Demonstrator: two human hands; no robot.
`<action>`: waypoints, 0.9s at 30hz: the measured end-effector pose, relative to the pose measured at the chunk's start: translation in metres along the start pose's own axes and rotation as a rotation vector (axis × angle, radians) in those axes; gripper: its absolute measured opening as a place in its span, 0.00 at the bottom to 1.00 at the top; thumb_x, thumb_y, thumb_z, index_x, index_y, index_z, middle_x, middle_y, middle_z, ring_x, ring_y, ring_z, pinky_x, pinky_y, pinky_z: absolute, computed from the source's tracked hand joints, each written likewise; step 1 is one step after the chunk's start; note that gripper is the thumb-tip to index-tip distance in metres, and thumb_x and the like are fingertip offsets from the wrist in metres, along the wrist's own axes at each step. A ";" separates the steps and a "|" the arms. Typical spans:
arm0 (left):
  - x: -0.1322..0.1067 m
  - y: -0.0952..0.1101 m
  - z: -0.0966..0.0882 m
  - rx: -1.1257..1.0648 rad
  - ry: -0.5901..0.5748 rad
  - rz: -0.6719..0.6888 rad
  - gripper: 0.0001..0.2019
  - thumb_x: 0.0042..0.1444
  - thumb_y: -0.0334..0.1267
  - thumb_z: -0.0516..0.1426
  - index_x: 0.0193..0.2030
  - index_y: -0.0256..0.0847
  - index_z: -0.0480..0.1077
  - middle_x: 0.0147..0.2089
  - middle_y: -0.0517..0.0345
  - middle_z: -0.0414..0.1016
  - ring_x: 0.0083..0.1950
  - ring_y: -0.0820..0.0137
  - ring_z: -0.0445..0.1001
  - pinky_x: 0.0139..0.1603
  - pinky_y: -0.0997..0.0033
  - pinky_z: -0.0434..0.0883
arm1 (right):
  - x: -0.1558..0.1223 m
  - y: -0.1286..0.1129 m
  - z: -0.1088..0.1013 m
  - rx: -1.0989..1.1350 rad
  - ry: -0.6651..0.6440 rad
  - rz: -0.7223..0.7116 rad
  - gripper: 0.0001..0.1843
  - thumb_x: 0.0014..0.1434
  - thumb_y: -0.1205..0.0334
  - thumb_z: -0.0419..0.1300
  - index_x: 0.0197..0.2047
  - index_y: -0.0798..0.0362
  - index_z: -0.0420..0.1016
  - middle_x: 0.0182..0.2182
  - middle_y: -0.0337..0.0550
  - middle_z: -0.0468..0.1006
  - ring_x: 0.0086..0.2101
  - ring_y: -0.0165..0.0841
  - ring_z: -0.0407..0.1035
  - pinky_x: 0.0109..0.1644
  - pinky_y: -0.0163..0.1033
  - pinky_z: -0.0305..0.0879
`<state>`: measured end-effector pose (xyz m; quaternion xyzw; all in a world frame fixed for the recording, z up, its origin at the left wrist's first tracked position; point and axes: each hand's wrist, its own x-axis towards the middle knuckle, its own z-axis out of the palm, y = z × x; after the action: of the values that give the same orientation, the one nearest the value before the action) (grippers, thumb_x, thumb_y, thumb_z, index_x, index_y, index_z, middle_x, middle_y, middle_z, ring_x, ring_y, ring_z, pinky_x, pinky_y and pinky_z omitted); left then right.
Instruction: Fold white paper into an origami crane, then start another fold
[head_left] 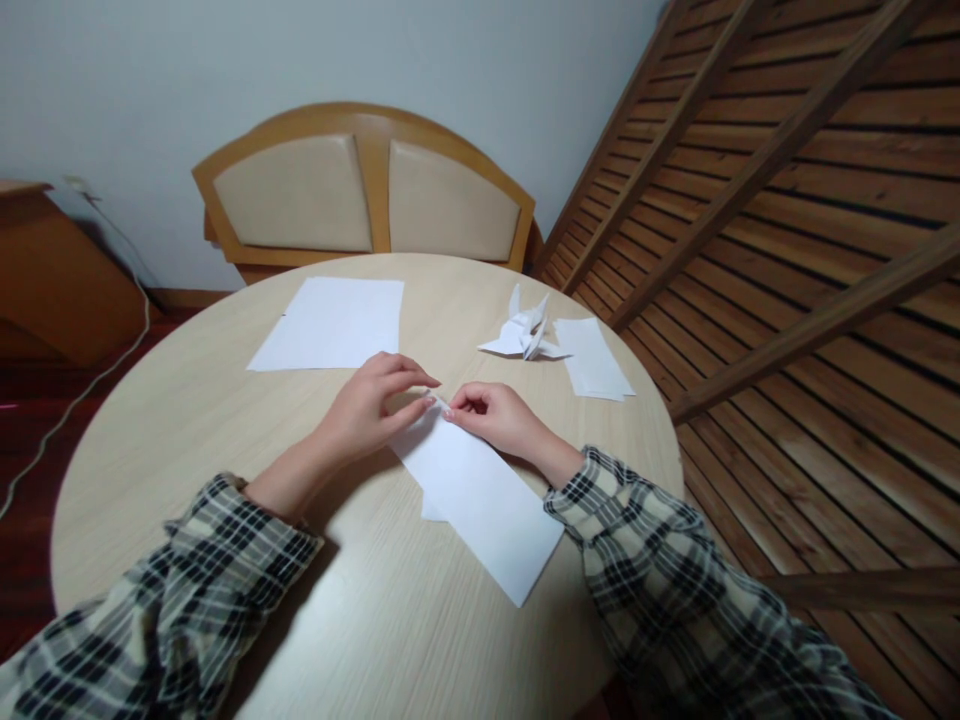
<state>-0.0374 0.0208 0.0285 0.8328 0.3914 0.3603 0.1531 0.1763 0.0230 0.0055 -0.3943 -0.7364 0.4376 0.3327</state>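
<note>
A folded white sheet of paper lies on the round wooden table in front of me, slanting from the centre toward the near right. My left hand rests on its far corner with fingers curled and fingertips pressing the paper's tip. My right hand pinches the same corner from the right. Both fingertips meet at the paper's far end. My sleeves are plaid.
A flat white sheet lies at the far left of the table. A finished folded paper figure stands at the far right beside a small stack of paper. A wooden chair stands behind the table. Slatted wood flooring lies to the right.
</note>
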 end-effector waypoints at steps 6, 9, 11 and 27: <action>0.000 0.003 0.003 0.213 -0.214 0.153 0.11 0.61 0.38 0.53 0.40 0.43 0.77 0.41 0.50 0.78 0.44 0.60 0.69 0.49 0.58 0.62 | -0.002 -0.004 0.002 -0.126 -0.037 -0.027 0.08 0.57 0.59 0.61 0.29 0.54 0.75 0.26 0.39 0.73 0.28 0.29 0.64 0.33 0.36 0.57; 0.000 0.001 0.002 0.220 -0.236 0.168 0.10 0.59 0.36 0.54 0.39 0.43 0.77 0.39 0.52 0.78 0.44 0.60 0.70 0.50 0.59 0.61 | -0.003 -0.007 0.004 -0.155 -0.053 -0.041 0.08 0.58 0.60 0.60 0.29 0.54 0.75 0.25 0.38 0.73 0.28 0.29 0.64 0.32 0.36 0.57; 0.000 0.001 0.000 0.248 -0.243 0.187 0.09 0.58 0.35 0.55 0.38 0.43 0.77 0.38 0.52 0.79 0.43 0.60 0.70 0.49 0.59 0.61 | -0.004 -0.008 0.005 -0.160 -0.061 -0.046 0.08 0.58 0.61 0.60 0.29 0.54 0.74 0.25 0.38 0.72 0.28 0.29 0.64 0.32 0.35 0.57; 0.000 -0.019 -0.023 0.309 -0.192 0.150 0.07 0.56 0.34 0.55 0.33 0.41 0.75 0.35 0.54 0.78 0.40 0.63 0.71 0.46 0.60 0.65 | -0.005 -0.015 0.005 -0.197 -0.054 -0.086 0.06 0.57 0.65 0.60 0.28 0.55 0.72 0.24 0.36 0.71 0.27 0.27 0.62 0.32 0.34 0.56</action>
<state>-0.0641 0.0325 0.0339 0.9038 0.3624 0.2252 0.0328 0.1699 0.0119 0.0158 -0.3813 -0.8008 0.3589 0.2908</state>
